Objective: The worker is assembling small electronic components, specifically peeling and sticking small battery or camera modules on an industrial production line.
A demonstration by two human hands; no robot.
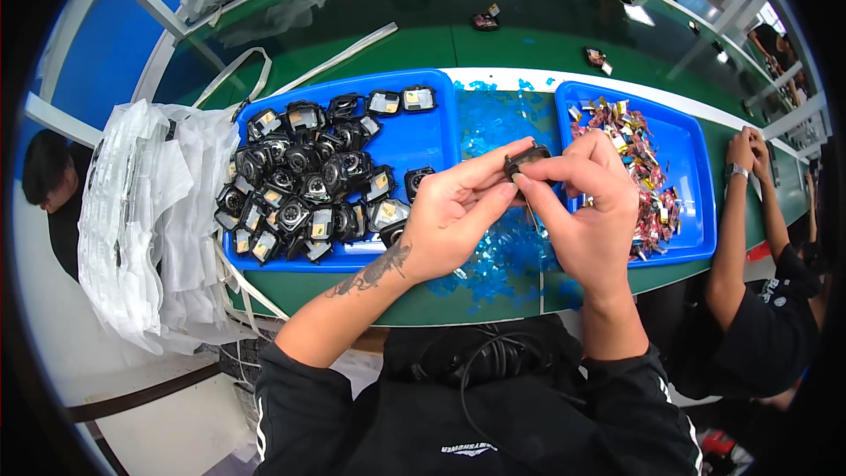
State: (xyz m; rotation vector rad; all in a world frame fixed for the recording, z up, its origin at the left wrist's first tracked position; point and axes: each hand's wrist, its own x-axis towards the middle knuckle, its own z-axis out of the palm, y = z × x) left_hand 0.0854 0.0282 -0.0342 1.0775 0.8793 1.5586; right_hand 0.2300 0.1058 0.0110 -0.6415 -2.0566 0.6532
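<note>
Between my two hands is a small black watch-like case (529, 159), raised above the table in front of me. My left hand (458, 211) grips its left side with fingers and thumb. The fingertips of my right hand (590, 203) pinch its right and lower edge, so part of it is hidden. To the left, a blue tray (436, 137) bears a heap of similar black cases (304, 163), some showing round backs and others pale insides. On the right, a second blue tray (696, 203) holds a pile of small reddish, silver and yellow parts (652, 181).
Scraps of blue film (498, 273) litter the green table between the trays. White foam sleeves (132, 220) hang at the left. Beyond a pale edge strip, a green belt (423, 22) carries several small parts. A co-worker's arms (740, 185) reach in at the right.
</note>
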